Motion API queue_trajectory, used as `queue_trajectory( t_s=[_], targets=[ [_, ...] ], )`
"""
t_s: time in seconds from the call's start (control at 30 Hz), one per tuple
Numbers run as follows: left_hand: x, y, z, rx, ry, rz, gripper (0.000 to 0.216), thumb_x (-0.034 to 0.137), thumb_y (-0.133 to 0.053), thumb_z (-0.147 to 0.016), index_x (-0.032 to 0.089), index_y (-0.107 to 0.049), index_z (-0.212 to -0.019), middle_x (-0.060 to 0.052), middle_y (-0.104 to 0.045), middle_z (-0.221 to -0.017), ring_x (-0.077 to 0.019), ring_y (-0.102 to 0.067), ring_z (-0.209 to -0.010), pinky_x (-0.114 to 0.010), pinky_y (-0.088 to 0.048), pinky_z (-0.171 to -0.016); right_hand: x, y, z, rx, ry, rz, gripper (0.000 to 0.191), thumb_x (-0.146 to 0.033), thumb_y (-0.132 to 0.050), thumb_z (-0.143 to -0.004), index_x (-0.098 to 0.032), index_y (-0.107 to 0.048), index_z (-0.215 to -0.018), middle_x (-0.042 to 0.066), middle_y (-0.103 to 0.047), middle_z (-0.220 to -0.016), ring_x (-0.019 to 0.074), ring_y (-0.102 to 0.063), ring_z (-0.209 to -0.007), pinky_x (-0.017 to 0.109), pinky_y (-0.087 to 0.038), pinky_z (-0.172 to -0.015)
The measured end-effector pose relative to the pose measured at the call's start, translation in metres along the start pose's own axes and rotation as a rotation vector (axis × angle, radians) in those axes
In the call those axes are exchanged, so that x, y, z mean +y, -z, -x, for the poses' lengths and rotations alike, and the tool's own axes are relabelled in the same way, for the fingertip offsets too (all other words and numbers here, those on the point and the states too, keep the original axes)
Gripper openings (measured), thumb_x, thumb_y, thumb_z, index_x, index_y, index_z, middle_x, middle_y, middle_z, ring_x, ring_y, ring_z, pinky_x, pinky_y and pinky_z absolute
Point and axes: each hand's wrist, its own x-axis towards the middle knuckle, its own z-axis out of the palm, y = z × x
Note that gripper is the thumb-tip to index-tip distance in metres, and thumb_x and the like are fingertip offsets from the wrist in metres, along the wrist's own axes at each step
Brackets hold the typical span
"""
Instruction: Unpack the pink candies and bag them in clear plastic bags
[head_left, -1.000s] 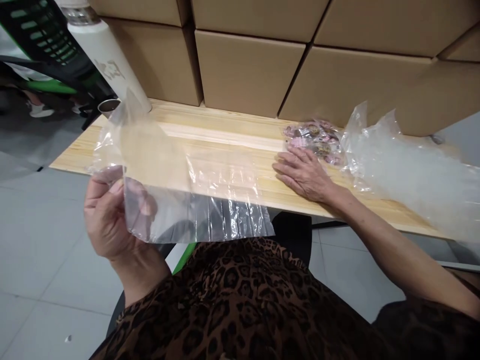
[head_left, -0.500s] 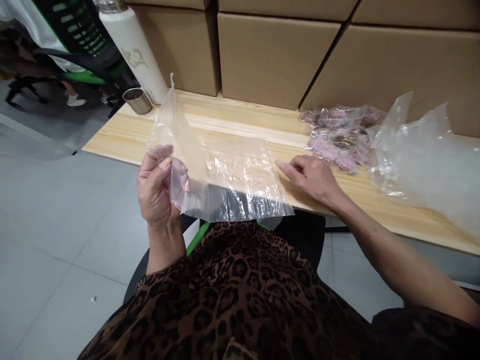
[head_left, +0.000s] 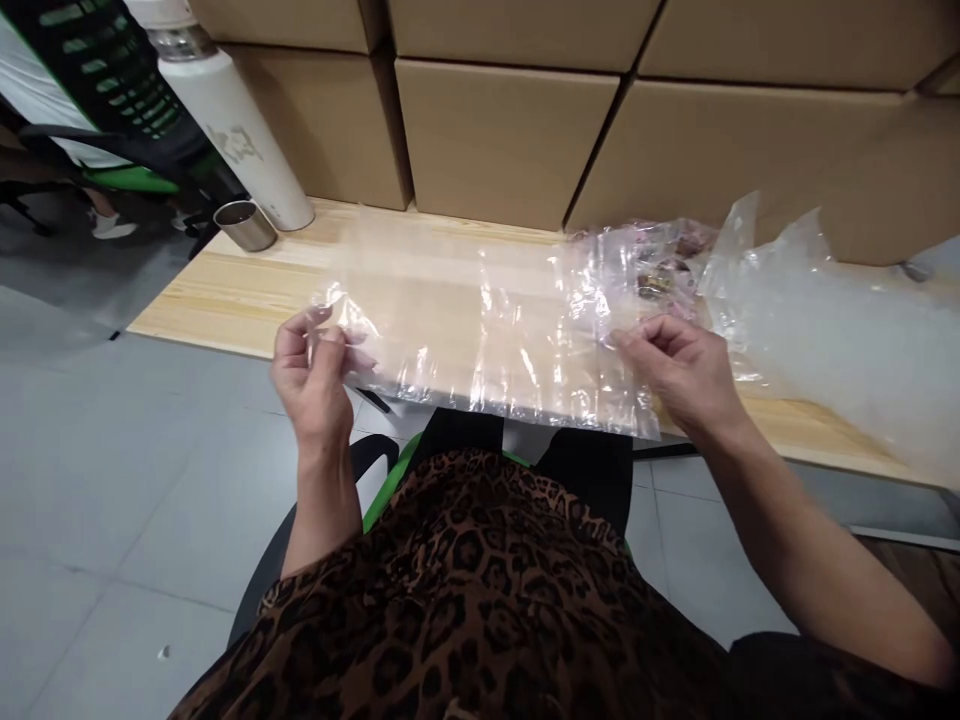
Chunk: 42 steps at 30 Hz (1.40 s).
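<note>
A clear plastic bag point(head_left: 487, 320) is stretched flat above the front edge of the wooden table point(head_left: 225, 290). My left hand point(head_left: 315, 375) pinches its left end between thumb and fingers. My right hand point(head_left: 679, 370) pinches its right end. Behind the bag's right part lies a small pile of pink and brown packets point(head_left: 660, 270), partly seen through the plastic.
A heap of clear plastic bags point(head_left: 840, 330) covers the table's right side. A white bottle point(head_left: 232, 120) and a small metal cup point(head_left: 244, 225) stand at the back left. Cardboard boxes point(head_left: 495, 140) line the back. A green and black chair point(head_left: 90, 100) is at far left.
My right hand left the table and took hold of the bag's right end. The bag went from hanging off my left hand to being spread wide between both hands.
</note>
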Motion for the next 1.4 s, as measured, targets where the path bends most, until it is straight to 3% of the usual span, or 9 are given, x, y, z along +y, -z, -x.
queue_trajectory(
  t_s=[0.13,0.27,0.37,0.5,0.6,0.77,0.93,1.23,1.4],
  targets=[
    [-0.029,-0.003,-0.001,-0.121,-0.069,-0.463,0.051,0.043,-0.074,-0.093,0.021,-0.059,-0.136,-0.002,-0.075,-0.095,-0.0144,-0.066,-0.072,-0.032,-0.059,-0.072,0.003,0.018,-0.005,0.103,-0.044,-0.090,0.049,-0.061,-0.096,-0.072,-0.024,-0.064,-0.068,-0.003,-0.052,-0.063,0.0112,-0.040,-0.058,0.029,-0.031,-0.055],
    [-0.028,-0.012,0.011,-0.232,-0.410,-0.800,0.077,0.062,-0.070,-0.094,0.020,-0.050,-0.156,-0.020,-0.057,-0.159,-0.0380,-0.053,-0.149,-0.062,-0.040,-0.125,-0.002,0.012,-0.006,0.112,-0.043,-0.166,0.054,-0.064,-0.099,-0.066,-0.024,-0.064,-0.068,-0.004,-0.052,-0.061,0.0099,-0.039,-0.056,0.028,-0.029,-0.053],
    [-0.019,-0.040,0.042,-0.590,-0.624,-0.718,0.099,0.080,-0.065,-0.091,0.026,-0.035,-0.169,-0.017,-0.038,-0.177,-0.0415,-0.029,-0.168,-0.066,-0.023,-0.135,-0.016,-0.007,-0.003,0.053,0.017,-0.200,0.054,-0.067,-0.096,-0.071,-0.024,-0.063,-0.071,-0.003,-0.054,-0.062,0.0102,-0.043,-0.056,0.028,-0.032,-0.052],
    [-0.030,-0.088,0.087,-0.964,-0.659,-0.539,0.093,0.072,-0.056,-0.101,0.022,-0.028,-0.173,-0.020,-0.039,-0.178,-0.0388,-0.034,-0.168,-0.064,-0.026,-0.137,-0.038,-0.025,-0.007,-0.090,0.105,-0.209,0.053,-0.071,-0.087,-0.082,-0.025,-0.063,-0.075,-0.003,-0.057,-0.065,0.0106,-0.047,-0.056,0.028,-0.042,-0.053],
    [-0.048,-0.108,0.093,-0.907,-0.407,-0.320,0.061,0.050,-0.034,-0.115,0.027,-0.038,-0.171,-0.014,-0.054,-0.169,-0.0292,-0.052,-0.158,-0.056,-0.039,-0.135,-0.035,-0.016,-0.020,-0.122,0.127,-0.135,0.054,-0.077,-0.071,-0.093,-0.024,-0.066,-0.083,0.001,-0.066,-0.074,0.0130,-0.055,-0.061,0.031,-0.048,-0.059],
    [-0.054,-0.113,0.076,-0.643,-0.020,0.008,0.058,0.056,-0.035,-0.115,0.031,-0.044,-0.167,-0.010,-0.058,-0.167,-0.0278,-0.056,-0.156,-0.055,-0.042,-0.134,0.007,0.015,-0.034,-0.091,0.223,0.476,0.050,-0.072,-0.059,-0.100,-0.023,-0.067,-0.088,0.008,-0.068,-0.086,0.0250,-0.061,-0.081,0.047,-0.053,-0.084],
    [-0.046,-0.117,0.078,-0.673,0.011,-0.040,0.060,0.059,-0.041,-0.113,0.028,-0.050,-0.164,-0.011,-0.059,-0.166,-0.0303,-0.055,-0.156,-0.057,-0.043,-0.133,0.026,0.016,-0.031,-0.309,0.241,0.861,0.041,-0.060,-0.053,-0.101,-0.022,-0.065,-0.095,0.016,-0.068,-0.102,0.0360,-0.060,-0.104,0.054,-0.046,-0.098],
    [-0.051,-0.117,0.083,-0.688,-0.051,-0.121,0.059,0.058,-0.040,-0.113,0.032,-0.048,-0.166,-0.009,-0.053,-0.171,-0.0290,-0.056,-0.155,-0.057,-0.044,-0.133,0.015,0.019,-0.062,-0.275,-0.096,0.691,0.043,-0.056,-0.081,-0.081,-0.024,-0.052,-0.078,0.004,-0.061,-0.077,0.0236,-0.057,-0.074,0.036,-0.041,-0.067],
    [-0.048,-0.117,0.085,-0.690,-0.032,-0.169,0.059,0.059,-0.039,-0.113,0.031,-0.049,-0.164,-0.008,-0.054,-0.170,-0.0269,-0.058,-0.153,-0.055,-0.047,-0.131,0.007,0.026,-0.113,-0.456,0.210,0.802,0.022,-0.041,-0.078,-0.085,-0.022,-0.068,-0.084,0.015,-0.074,-0.122,0.0375,-0.064,-0.120,0.052,-0.049,-0.104]
  ],
)
